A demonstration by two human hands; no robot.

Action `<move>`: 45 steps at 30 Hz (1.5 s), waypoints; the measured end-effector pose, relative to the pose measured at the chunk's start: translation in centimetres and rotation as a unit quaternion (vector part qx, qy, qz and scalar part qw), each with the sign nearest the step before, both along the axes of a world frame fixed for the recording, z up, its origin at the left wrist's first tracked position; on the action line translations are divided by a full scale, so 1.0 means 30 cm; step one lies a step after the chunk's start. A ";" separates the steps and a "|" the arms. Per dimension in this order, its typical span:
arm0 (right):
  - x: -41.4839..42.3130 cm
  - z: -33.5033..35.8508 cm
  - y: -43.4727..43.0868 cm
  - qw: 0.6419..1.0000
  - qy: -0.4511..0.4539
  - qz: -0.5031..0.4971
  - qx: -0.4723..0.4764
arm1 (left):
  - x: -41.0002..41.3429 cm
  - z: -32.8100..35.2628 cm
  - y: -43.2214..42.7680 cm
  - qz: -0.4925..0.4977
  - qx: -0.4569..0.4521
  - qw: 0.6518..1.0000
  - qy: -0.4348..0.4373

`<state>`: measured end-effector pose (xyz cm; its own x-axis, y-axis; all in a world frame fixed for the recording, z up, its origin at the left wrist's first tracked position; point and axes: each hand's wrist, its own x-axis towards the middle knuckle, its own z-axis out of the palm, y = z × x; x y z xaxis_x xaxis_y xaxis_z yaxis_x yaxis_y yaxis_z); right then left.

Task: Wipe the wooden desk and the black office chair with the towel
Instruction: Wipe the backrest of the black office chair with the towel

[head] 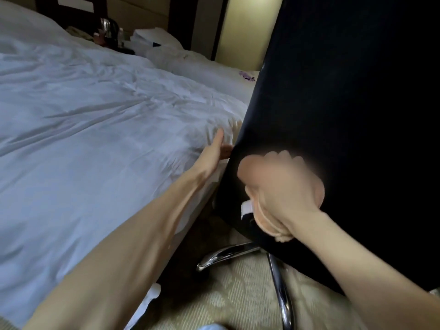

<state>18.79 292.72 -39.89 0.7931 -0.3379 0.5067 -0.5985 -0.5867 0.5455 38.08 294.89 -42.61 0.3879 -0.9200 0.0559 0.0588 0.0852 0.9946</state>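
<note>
Right hand (290, 189) at 4 o'clock, grip clenched round a bunched peach towel (267, 223), pressed against the back of the black office chair (345, 91). Left hand (212, 158) near centre, grip curled round the chair's left edge, thumb up, beside a white bed (83, 115) at 9 o'clock.

**Bedroom, likely a hotel room**

A wide bed (83, 110) with rumpled white bedding fills the left side. Beyond it a kettle (108, 26) stands near stacked white linen (152, 35), with dark wood panels (181, 17) behind. Patterned carpet (228, 296) covers the floor. A black chair (345, 91) on a chrome base (228, 253) stands just beside the bed.
</note>
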 end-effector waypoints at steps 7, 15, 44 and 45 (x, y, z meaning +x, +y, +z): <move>0.081 0.079 0.021 0.994 -0.091 0.009 -0.057 | 0.038 -0.014 0.027 -0.048 0.009 0.997 -0.061; 0.111 -0.341 0.074 0.996 -0.076 0.032 0.044 | 0.054 -0.050 0.055 -0.173 0.003 0.985 -0.001; -0.407 -0.179 0.014 0.991 -0.123 0.056 0.017 | -0.252 -0.181 0.082 0.338 -0.060 0.936 -0.074; -0.420 -0.142 -0.005 0.983 -0.167 0.069 -0.013 | -0.297 -0.185 0.086 0.349 -0.063 0.932 -0.081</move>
<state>6.19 292.59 -44.16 0.6181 -0.2214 0.7543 -0.6625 -0.6632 0.3482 29.16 297.46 -48.16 0.8661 -0.4294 0.2561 -0.2044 0.1633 0.9652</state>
